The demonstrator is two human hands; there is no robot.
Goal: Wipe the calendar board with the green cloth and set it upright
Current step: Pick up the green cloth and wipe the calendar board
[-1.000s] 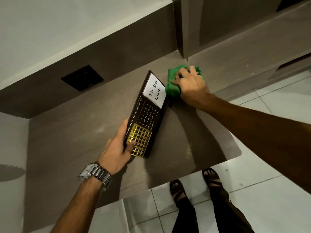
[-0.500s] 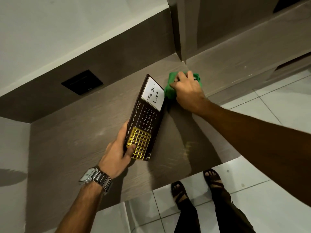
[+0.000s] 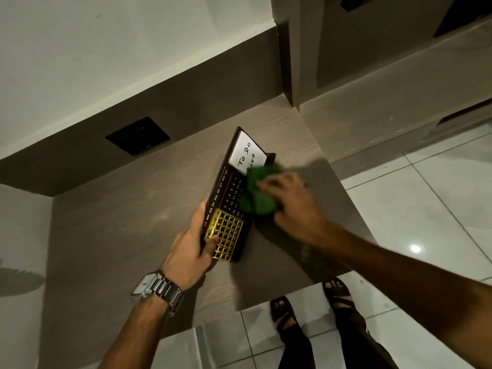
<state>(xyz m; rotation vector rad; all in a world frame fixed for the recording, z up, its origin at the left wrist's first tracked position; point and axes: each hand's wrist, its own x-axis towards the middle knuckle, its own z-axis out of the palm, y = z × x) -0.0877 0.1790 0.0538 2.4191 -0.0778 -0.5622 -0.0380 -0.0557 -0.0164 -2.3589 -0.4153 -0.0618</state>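
Head view: left hand [image 3: 189,251] is gripping board [image 3: 231,198] by its lower edge, tilted off bench [image 3: 133,222]; right hand [image 3: 295,206] is pressing bunched cloth [image 3: 257,195] on its face. Board looks stiff, light; cloth soft.

A brown wood-grain desk [image 3: 119,235] meets a wall holding a black switch plate [image 3: 137,136]. White floor tiles [image 3: 426,209] gleam to the right. A silver wristwatch [image 3: 157,288] shows below.

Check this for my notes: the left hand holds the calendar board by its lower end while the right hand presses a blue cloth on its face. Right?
Not quite: in the head view the cloth is green, not blue. Otherwise yes: the left hand holds the calendar board by its lower end while the right hand presses the cloth on its face.
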